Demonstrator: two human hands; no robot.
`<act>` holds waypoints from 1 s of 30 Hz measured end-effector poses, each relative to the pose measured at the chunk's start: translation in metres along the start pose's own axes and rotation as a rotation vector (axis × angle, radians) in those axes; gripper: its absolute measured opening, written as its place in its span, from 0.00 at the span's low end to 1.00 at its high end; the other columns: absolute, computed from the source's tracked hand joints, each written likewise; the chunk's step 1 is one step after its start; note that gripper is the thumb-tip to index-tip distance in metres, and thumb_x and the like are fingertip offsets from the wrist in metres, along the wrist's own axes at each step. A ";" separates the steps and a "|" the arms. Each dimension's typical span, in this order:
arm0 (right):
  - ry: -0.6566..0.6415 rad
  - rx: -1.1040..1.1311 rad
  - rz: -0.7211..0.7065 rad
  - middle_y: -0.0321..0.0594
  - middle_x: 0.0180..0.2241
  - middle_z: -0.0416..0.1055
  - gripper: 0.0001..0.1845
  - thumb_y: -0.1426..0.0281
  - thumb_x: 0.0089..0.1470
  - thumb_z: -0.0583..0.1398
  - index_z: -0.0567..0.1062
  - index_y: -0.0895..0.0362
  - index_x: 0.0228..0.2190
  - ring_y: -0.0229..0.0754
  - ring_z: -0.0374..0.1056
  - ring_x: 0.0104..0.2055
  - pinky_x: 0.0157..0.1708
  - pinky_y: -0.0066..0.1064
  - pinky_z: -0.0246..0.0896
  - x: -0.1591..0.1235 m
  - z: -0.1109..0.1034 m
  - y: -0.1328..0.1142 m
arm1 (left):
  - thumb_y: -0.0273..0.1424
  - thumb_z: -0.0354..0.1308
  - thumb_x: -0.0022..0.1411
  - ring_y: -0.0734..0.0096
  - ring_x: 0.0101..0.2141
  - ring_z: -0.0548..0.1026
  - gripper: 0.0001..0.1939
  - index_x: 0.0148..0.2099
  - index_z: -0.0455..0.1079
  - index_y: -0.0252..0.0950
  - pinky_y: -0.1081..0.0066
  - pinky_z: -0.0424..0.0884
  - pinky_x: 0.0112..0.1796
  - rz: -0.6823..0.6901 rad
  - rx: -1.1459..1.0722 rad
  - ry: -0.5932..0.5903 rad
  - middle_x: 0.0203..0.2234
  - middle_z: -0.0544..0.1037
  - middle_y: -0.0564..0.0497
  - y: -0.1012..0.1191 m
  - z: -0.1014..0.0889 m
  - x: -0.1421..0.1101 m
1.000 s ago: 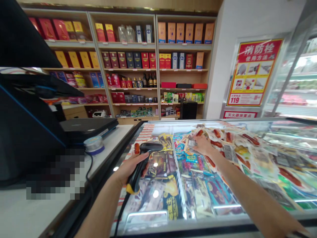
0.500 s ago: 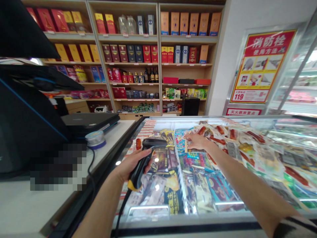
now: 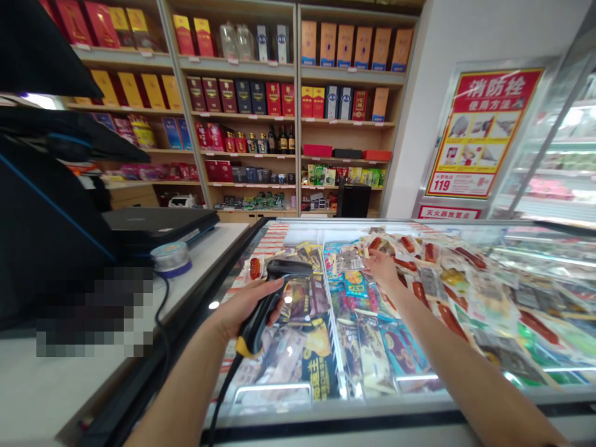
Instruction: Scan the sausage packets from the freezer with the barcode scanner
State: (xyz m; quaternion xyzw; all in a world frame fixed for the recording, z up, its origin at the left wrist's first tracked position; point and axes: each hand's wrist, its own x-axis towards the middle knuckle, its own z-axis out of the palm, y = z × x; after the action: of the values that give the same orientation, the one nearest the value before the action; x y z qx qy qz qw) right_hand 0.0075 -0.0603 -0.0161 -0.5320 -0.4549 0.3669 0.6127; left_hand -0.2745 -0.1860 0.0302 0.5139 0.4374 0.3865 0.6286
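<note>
My left hand (image 3: 239,309) is wrapped round the grip of a black barcode scanner (image 3: 277,282) with a yellow base, held over the left side of an open chest freezer (image 3: 372,410). The scanner's cable (image 3: 218,400) hangs toward me. My right hand (image 3: 382,270) reaches into the middle of the freezer. Its fingers pinch the edge of a clear packet (image 3: 350,261), which sits slightly raised above the heap of colourful frozen food packets (image 3: 372,347).
A white counter (image 3: 209,261) on the left carries a black screen (image 3: 41,217), a closed black laptop (image 3: 158,222) and a round tin (image 3: 170,257). Wooden shelves (image 3: 298,133) of boxed bottles line the back wall. A red poster (image 3: 479,133) hangs at the right.
My right hand drew back slightly from flat on the packets and now pinches the clear packet, lifting it. My left hand keeps the scanner almost still. The view tilted a little.
</note>
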 end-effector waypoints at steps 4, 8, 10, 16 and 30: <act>-0.051 0.067 0.028 0.31 0.16 0.64 0.04 0.73 0.36 0.54 0.67 0.57 0.21 0.36 0.64 0.22 0.23 0.29 0.63 -0.019 0.008 -0.001 | 0.41 0.50 0.51 0.79 0.14 0.65 0.14 0.28 0.61 0.33 0.78 0.58 0.16 0.004 -0.001 0.002 0.18 0.69 0.53 0.000 0.002 -0.001; -0.069 0.150 0.033 0.35 0.18 0.67 0.02 0.71 0.36 0.54 0.65 0.57 0.19 0.38 0.65 0.24 0.24 0.30 0.63 -0.029 0.012 -0.003 | 0.41 0.50 0.51 0.79 0.14 0.65 0.14 0.29 0.61 0.33 0.78 0.58 0.16 0.012 -0.019 0.001 0.18 0.69 0.53 0.001 0.005 -0.003; -0.073 0.168 0.039 0.36 0.19 0.68 0.02 0.71 0.36 0.54 0.65 0.57 0.20 0.39 0.66 0.25 0.25 0.31 0.63 -0.029 0.011 -0.002 | 0.41 0.51 0.51 0.79 0.14 0.65 0.14 0.28 0.61 0.33 0.78 0.58 0.16 0.027 -0.020 -0.001 0.18 0.69 0.52 0.001 0.006 -0.004; -0.090 0.115 0.035 0.40 0.22 0.70 0.04 0.68 0.38 0.54 0.65 0.56 0.21 0.43 0.67 0.29 0.26 0.32 0.64 -0.027 0.011 0.001 | 0.40 0.51 0.50 0.79 0.14 0.65 0.14 0.29 0.62 0.33 0.78 0.59 0.16 0.048 -0.036 0.010 0.19 0.70 0.52 0.001 0.007 -0.005; -0.133 -0.299 -0.174 0.43 0.30 0.69 0.16 0.71 0.46 0.45 0.63 0.61 0.37 0.41 0.68 0.30 0.26 0.32 0.65 -0.015 0.034 0.022 | 0.39 0.54 0.48 0.80 0.14 0.65 0.13 0.27 0.61 0.32 0.79 0.61 0.15 0.118 -0.043 0.298 0.16 0.68 0.54 0.011 -0.009 -0.006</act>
State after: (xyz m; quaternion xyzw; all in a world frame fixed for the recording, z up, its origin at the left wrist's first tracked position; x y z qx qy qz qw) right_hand -0.0289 -0.0595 -0.0399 -0.5504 -0.5881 0.2754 0.5247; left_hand -0.2851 -0.1868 0.0408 0.4621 0.4867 0.5040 0.5437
